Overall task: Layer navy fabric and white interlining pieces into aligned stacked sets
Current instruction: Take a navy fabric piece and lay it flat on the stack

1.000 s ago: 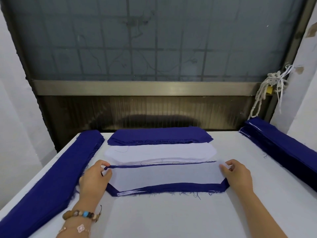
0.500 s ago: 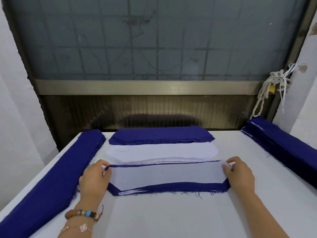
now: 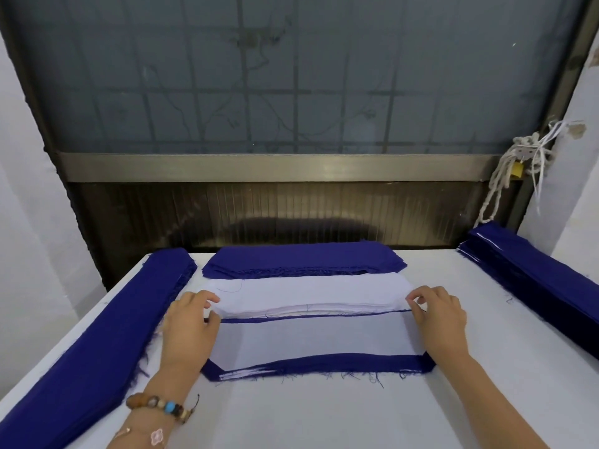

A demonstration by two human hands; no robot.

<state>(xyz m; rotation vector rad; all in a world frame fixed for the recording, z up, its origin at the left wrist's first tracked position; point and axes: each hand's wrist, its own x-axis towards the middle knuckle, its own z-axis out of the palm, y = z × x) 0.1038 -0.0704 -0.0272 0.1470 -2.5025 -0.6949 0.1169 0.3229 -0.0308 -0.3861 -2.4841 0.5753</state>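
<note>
The left hand (image 3: 189, 325) and right hand (image 3: 439, 319) curl their fingers (image 3: 207, 296) to pinch opposite ends of the white interlining pile (image 3: 308, 291) mid-frame, likely so a sheet lifts level and lands square on the navy-and-white layered set (image 3: 317, 343) just below it on the worktop (image 3: 324, 416).

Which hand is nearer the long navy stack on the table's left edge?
Left. The left hand lies close beside that stack, on its right; the right hand is across the table, at the white pile's right end.
</note>
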